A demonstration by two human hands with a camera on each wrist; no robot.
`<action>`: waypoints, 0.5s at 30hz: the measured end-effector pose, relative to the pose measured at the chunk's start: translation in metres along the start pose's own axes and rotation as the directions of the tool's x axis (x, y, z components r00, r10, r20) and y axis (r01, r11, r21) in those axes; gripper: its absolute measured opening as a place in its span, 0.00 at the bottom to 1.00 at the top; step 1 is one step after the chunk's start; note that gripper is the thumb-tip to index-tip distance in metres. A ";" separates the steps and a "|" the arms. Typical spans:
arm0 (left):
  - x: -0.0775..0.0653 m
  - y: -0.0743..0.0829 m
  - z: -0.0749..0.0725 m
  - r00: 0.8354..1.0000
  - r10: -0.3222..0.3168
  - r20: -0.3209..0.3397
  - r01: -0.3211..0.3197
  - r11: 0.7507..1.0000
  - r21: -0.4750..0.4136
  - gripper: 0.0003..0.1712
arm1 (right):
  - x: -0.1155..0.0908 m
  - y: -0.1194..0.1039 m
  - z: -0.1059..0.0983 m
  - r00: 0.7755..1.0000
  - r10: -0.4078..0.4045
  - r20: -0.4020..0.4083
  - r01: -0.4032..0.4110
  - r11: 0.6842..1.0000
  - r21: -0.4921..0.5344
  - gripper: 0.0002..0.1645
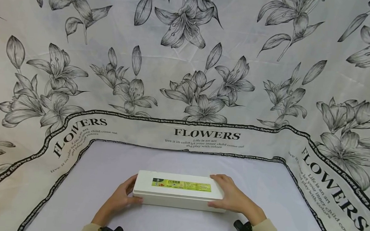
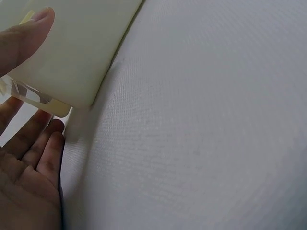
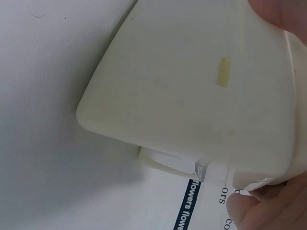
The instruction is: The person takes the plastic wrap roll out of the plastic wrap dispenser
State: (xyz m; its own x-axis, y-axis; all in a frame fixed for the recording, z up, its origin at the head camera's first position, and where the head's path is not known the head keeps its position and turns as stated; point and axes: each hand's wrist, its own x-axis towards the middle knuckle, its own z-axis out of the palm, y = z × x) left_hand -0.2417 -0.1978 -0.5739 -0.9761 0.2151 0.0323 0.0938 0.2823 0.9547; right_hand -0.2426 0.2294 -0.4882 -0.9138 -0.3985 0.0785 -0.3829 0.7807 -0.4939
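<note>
A long white plastic box (image 1: 176, 202) with a lid lies lengthwise across the table, a yellow-green printed label (image 1: 181, 185) on its top. My left hand (image 1: 123, 194) holds the left end, thumb on the front face and fingers round the far side. At the other end, my right hand (image 1: 232, 196) grips the box with its thumb in front and fingers over the back top edge. In the left wrist view, a clip-like part (image 2: 53, 106) shows beside the fingers. The right wrist view shows a small yellowish mark (image 3: 224, 72) on the box's end. The contents are hidden.
White cloth (image 1: 178, 224) covers the table, with a black-edged border lettered "FLOWERS" (image 1: 207, 134) around the back and sides. Behind it hangs fabric printed with lilies (image 1: 184, 20). Black wrist cameras (image 1: 243, 227) sit on both wrists, below beige sleeves.
</note>
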 end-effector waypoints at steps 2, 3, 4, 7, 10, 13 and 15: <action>-0.001 0.000 0.001 1.000 0.001 -0.001 -0.001 1.000 0.001 0.59 | -0.001 0.000 -0.001 1.000 0.003 0.000 -0.003 1.000 0.000 0.61; -0.001 0.000 0.001 1.000 0.000 -0.001 0.000 1.000 -0.002 0.59 | -0.002 -0.001 -0.001 1.000 0.005 -0.001 -0.005 1.000 0.000 0.61; -0.001 0.001 0.002 1.000 -0.001 -0.002 0.001 1.000 -0.005 0.59 | -0.002 -0.001 -0.001 1.000 0.006 -0.002 -0.006 1.000 0.000 0.61; -0.003 0.001 0.003 1.000 -0.006 -0.007 0.006 1.000 -0.006 0.59 | -0.004 -0.001 -0.002 1.000 0.011 -0.008 -0.011 1.000 0.000 0.61; -0.005 0.001 0.004 1.000 -0.008 -0.012 0.008 1.000 -0.005 0.59 | -0.005 -0.003 -0.003 1.000 0.015 -0.017 -0.015 1.000 0.006 0.60; -0.006 0.001 0.005 1.000 -0.009 -0.014 0.009 1.000 -0.002 0.59 | -0.006 -0.005 -0.005 0.999 0.022 -0.026 -0.021 0.999 0.026 0.58; -0.007 0.001 0.006 1.000 -0.009 -0.015 0.009 1.000 -0.004 0.59 | -0.007 -0.006 -0.006 0.999 0.028 -0.032 -0.027 0.999 0.047 0.57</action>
State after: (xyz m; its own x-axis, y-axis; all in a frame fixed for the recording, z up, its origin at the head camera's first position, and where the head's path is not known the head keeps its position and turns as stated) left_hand -0.2334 -0.1938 -0.5754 -0.9797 0.1983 0.0283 0.0844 0.2800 0.9563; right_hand -0.2347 0.2306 -0.4810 -0.9282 -0.3605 0.0922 -0.3514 0.7677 -0.5358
